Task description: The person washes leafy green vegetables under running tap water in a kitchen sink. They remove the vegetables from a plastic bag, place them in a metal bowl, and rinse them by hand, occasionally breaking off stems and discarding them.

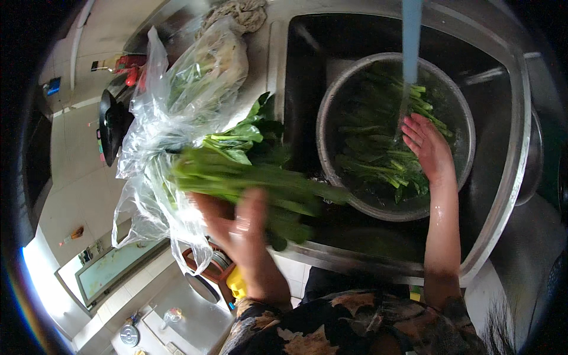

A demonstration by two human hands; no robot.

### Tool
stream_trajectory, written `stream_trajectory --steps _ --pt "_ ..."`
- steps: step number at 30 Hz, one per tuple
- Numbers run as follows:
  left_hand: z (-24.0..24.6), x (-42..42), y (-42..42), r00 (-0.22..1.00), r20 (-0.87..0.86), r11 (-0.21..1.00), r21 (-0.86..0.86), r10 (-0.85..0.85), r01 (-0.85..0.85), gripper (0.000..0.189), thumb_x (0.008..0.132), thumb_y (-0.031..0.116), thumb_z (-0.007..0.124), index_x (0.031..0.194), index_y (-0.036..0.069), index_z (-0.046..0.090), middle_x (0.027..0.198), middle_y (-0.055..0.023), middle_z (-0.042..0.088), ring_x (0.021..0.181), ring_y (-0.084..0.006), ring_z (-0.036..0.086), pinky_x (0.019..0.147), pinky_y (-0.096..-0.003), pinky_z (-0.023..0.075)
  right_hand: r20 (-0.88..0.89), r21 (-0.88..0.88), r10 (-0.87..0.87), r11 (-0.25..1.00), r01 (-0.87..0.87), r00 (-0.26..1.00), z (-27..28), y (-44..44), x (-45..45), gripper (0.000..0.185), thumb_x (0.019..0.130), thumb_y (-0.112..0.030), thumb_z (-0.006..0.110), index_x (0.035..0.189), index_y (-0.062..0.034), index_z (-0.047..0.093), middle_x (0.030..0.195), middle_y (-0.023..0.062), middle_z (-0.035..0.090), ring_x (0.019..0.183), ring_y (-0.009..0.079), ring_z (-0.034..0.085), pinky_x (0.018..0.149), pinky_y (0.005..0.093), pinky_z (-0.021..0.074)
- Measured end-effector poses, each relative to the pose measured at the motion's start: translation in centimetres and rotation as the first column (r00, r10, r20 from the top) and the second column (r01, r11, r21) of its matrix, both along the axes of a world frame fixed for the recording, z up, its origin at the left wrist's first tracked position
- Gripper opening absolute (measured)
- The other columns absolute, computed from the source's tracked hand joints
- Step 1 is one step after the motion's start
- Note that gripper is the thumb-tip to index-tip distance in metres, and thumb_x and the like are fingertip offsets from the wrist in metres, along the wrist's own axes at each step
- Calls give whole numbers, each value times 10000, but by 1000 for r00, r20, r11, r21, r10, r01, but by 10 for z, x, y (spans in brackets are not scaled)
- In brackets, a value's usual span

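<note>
My left hand, blurred, grips a bunch of leafy greens by the stems, between the clear plastic bags and the sink. The leaves reach over the sink's near left edge. My right hand is over a round metal basin filled with water, its fingers apart and empty beside the stream from a blue faucet spout. More greens lie in the water, some stems close to my fingertips.
The basin stands inside a stainless steel sink. A crumpled cloth lies at the sink's far left corner. Beyond the bags is a black wok. A dish rack and a yellow container are at the lower left.
</note>
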State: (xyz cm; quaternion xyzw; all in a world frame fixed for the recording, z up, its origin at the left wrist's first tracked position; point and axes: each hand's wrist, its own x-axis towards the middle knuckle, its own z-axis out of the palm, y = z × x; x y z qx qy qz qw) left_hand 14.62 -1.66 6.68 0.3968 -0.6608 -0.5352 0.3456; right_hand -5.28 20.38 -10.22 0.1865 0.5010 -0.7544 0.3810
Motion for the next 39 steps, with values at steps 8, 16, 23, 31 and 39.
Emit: stream_trajectory --steps 8,16,23,31,39 --pt "-39 5 -91 772 456 841 -509 443 -182 788 912 356 625 1491 31 201 1504 -226 271 1375 -314 320 1090 -386 297 -204 217 149 971 -104 968 -8 17 -11 306 921 -223 594 1180 -61 588 1134 110 641 1025 221 624 895 361 480" --pt "-110 -52 58 447 578 406 -209 -683 890 213 791 44 622 1002 26 647 991 -152 647 966 -302 617 800 -370 527 -156 846 920 313 -431 361 -22 11 5 368 943 -288 565 1259 -117 487 1272 145 557 1169 338 538 968 444 449" --pt "-261 -104 129 35 864 -97 -97 -502 991 287 817 88 559 1095 21 585 1109 -159 569 1083 -292 534 817 -418 504 -20 947 971 95 -306 238 -24 17 1 378 900 -272 605 1218 -79 539 1203 154 593 1067 339 594 887 452 501" --pt "-246 -122 113 327 583 438 56 -744 897 209 813 94 633 1014 49 665 915 -144 652 895 -308 612 729 -392 484 -199 927 907 297 -229 372 -14 21 -5 328 923 -297 564 1136 -48 572 1049 165 647 965 356 627 811 466 506" --pt "-186 -133 80 816 -20 674 552 -578 490 174 890 50 625 1037 -42 641 807 -4 617 691 -60 502 596 -233 417 -548 577 657 745 -335 518 -10 -2 0 269 857 -228 665 1041 -38 615 934 200 655 854 353 645 729 442 494"
